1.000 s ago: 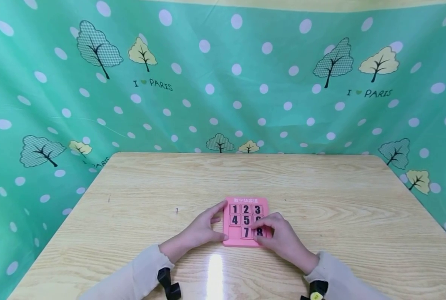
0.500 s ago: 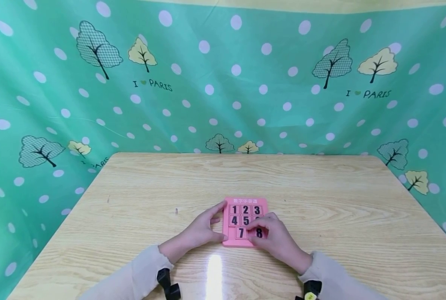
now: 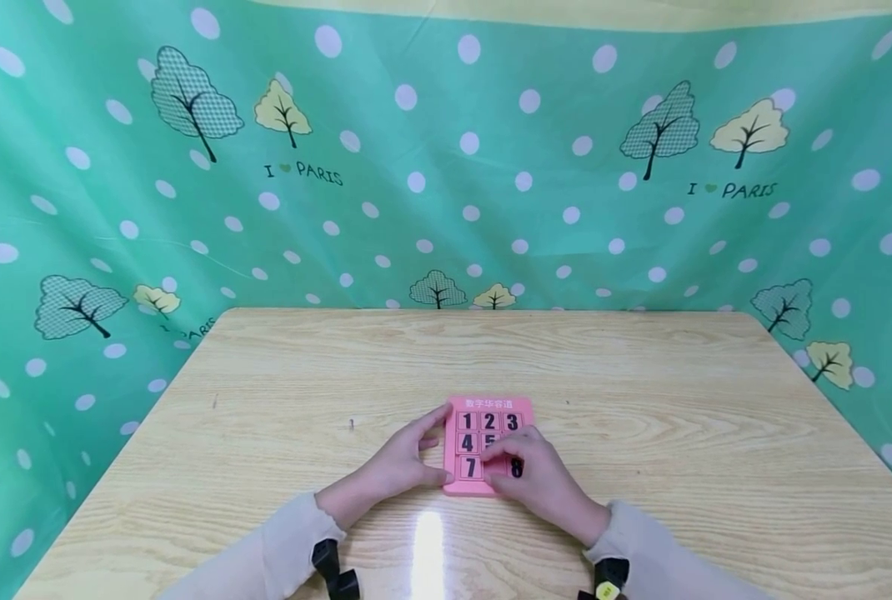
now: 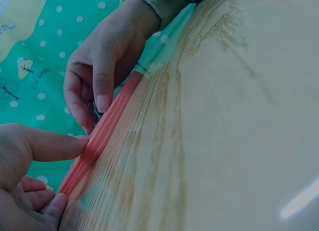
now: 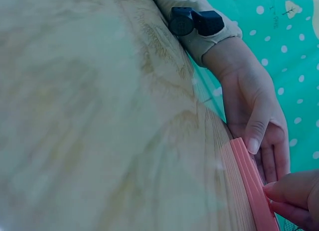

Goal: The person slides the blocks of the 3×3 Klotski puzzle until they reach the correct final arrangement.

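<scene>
A pink number slide puzzle [image 3: 488, 490] lies flat on the table, white lettering along its top. Tiles 1, 2 and 3 fill the upper row; the 4 tile [image 3: 467, 442] starts the middle row, and the 7 tile [image 3: 470, 467] sits at lower left. Fingers partly cover the 5 and the 8 tile [image 3: 517, 467]. My left hand [image 3: 395, 460] grips the frame's left side, index finger at the upper corner, thumb at the lower one. At the 7 tile's right edge, my right hand [image 3: 539, 473] holds its bent thumb and index fingertips, hiding the middle row's right end.
The wooden table [image 3: 326, 358] extends on all sides of the puzzle. Behind it hangs a green dotted curtain [image 3: 446, 208] printed with trees. Black wrist cameras [image 3: 333, 571] sit on the sleeves. A bright light reflection crosses the table's front.
The 7 tile has slid left from the bottom row's middle to its left corner, the right hand moving along with it. My left hand keeps its hold on the frame.
</scene>
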Demonstrator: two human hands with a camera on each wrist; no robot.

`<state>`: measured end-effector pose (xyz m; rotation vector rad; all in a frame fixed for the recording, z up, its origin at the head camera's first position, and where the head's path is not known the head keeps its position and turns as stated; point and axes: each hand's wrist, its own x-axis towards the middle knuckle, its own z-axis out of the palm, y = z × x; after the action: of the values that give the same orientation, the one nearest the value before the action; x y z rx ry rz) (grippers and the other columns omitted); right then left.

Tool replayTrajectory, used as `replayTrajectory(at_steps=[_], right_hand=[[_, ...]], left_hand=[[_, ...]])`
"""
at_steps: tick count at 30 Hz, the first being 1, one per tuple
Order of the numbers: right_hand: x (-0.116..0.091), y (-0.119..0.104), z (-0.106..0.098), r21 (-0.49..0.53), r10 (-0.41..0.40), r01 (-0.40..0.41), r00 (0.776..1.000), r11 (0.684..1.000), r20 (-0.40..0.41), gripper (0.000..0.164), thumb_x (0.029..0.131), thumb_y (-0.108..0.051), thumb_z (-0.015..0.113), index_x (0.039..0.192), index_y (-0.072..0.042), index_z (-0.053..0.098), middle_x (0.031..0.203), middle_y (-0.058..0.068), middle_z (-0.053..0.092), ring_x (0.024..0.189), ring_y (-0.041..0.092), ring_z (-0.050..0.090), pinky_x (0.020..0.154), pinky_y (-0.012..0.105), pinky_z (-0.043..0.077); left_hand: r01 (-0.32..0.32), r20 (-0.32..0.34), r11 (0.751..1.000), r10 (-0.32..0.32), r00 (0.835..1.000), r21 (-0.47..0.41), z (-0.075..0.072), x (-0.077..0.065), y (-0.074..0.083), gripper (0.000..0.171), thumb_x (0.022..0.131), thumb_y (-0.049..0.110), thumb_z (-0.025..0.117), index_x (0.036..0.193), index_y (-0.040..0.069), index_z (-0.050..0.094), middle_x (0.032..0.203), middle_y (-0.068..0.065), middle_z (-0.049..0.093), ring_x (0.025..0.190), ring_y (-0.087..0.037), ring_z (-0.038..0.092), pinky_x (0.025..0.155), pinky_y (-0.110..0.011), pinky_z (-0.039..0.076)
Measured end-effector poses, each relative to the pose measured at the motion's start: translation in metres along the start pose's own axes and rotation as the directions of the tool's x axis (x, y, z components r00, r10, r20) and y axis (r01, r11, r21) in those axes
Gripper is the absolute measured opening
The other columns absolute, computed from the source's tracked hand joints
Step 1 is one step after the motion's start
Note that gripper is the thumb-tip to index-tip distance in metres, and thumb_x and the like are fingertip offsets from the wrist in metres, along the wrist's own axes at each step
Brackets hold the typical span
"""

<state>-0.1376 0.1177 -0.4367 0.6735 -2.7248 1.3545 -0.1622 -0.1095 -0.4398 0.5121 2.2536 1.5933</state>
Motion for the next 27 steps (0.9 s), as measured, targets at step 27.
replayTrajectory(at_steps=[27], right_hand=[[-0.0005, -0.0053, -0.0064, 0.008, 0.013, -0.014, 1.0, 1.0, 0.009, 0.027, 0.073, -0.012, 0.077, 0.099, -0.018, 0.072, 0.101, -0.012, 0.063, 0.099, 0.011, 0.053, 0.089, 0.033, 0.048]], left_hand=[[-0.015, -0.009, 1.0, 0.015, 1.0, 0.026, -0.0013, -0.0012, 0.0024, 0.094, 0.07, 0.001, 0.075, 0.149, 0.004, 0.024, 0.151, -0.019, 0.029, 0.127, -0.04, 0.042, 0.107, -0.046, 0.037]])
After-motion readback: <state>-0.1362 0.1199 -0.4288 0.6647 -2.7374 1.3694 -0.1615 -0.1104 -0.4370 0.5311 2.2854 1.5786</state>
